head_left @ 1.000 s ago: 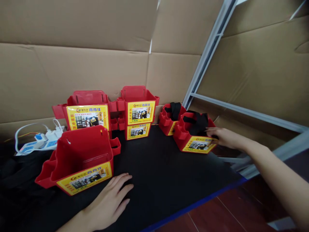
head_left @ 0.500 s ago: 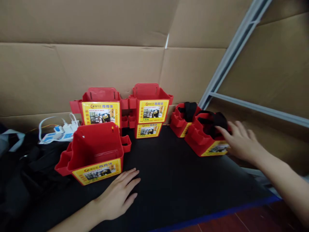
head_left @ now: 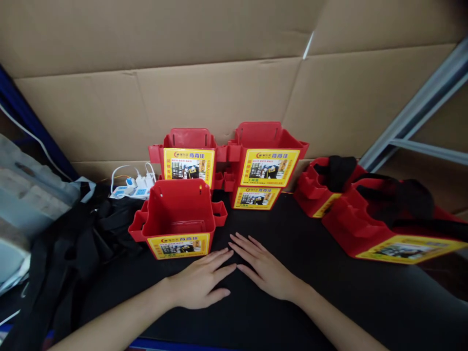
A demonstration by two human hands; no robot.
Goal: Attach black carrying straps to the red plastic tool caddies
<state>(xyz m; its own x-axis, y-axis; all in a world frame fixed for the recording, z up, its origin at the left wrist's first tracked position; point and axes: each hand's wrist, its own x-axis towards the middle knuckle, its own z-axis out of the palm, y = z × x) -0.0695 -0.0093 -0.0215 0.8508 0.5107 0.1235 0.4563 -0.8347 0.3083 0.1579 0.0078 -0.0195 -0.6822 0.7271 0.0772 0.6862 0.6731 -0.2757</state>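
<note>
Left hand [head_left: 203, 282] and right hand [head_left: 266, 270] lie flat, fingertips seemingly touching.

Open mat around my hands, boxes crowding the back and right

My left hand [head_left: 203, 282] and right hand [head_left: 265, 268] lie flat, fingertips nearly touching, on the black mat [head_left: 300, 234], which is bare to their right and toward me. Just ahead of my left hand stands an open red box [head_left: 179, 219]; behind it, red boxes [head_left: 265, 161] line the cardboard wall [head_left: 219, 92]. Two tilted red boxes with black straps [head_left: 383, 214] block the right side. Black fabric [head_left: 73, 239] is heaped at left, a power strip [head_left: 133, 187] behind it.
</note>
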